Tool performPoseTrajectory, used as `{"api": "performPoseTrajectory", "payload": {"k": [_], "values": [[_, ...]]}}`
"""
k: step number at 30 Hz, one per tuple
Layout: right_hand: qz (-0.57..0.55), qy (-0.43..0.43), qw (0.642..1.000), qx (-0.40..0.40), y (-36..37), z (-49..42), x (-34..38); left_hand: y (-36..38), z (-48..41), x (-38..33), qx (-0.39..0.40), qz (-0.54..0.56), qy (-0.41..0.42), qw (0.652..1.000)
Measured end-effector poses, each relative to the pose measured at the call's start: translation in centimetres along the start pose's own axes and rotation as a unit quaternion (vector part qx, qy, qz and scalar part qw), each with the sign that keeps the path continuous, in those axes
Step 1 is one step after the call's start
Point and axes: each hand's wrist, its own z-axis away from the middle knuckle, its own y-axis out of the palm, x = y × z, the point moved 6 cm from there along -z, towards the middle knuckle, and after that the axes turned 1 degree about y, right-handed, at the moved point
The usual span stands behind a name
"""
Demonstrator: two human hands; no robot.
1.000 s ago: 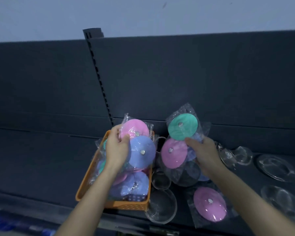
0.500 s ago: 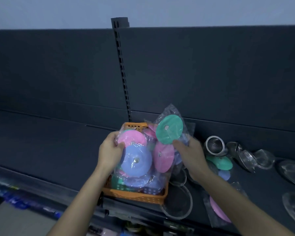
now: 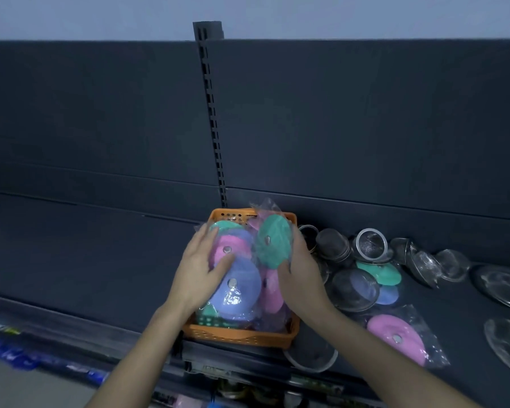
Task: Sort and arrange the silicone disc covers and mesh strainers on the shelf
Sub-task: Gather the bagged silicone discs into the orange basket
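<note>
**At the dark grey metal shelf (image 3: 100, 260)**

We can read no writing here. The blue packaging (image 3: 27, 360) below the shelf's front edge is too blurred to make out. Behind the shelf stands a dark back panel (image 3: 365, 113) with a slotted upright (image 3: 212, 113) in the middle, and a pale wall (image 3: 277, 13) shows above it. The light is dim.

An orange perforated plastic basket (image 3: 239, 337) sits at the shelf's front edge, piled with bagged covers. Our left hand (image 3: 200, 269) lies flat on the pile, its fingers (image 3: 206, 237) spread and released. Its thumb touches a round lilac silicone disc cover (image 3: 242, 293). A round pink silicone disc cover (image 3: 233, 245) shows between thumb and fingers.

Our right hand (image 3: 299, 272) reaches in over the basket's right rim and grasps a round green silicone disc cover (image 3: 273, 242) in its clear bag. The thumb is on the cover's lower front and the fingers are behind its right edge. The cover stands tilted on edge over the back half of the basket.

Just right of the basket, round steel mesh strainers (image 3: 368, 245) stand in a loose cluster near the back panel. In front of them a second green cover (image 3: 380, 272) overlaps a blue cover (image 3: 390, 294). Nearer us lies a bagged pink cover (image 3: 395, 337). Clear round dishes (image 3: 504, 287) lie at the far right.
</note>
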Motion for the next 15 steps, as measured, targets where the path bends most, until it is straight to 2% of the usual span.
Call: {"api": "performPoseTrajectory", "payload": {"k": [7,10,13,15], "values": [[0.030,-0.059,0.996,-0.055,-0.7,-0.2,1.7,0.9,0.0,0.4,0.090,-0.087,0.044,0.991],[0.061,-0.077,0.995,-0.021,0.3,0.2,1.7,1.5,0.0,0.7,0.104,-0.115,0.049,0.987],[0.055,-0.060,0.997,-0.011,1.0,-0.2,0.2,2.3,0.1,1.2,0.109,-0.142,0.050,0.983],[0.104,-0.024,0.994,-0.013,1.4,-0.1,-1.1,2.8,0.5,1.3,0.102,-0.158,0.069,0.980]]}}
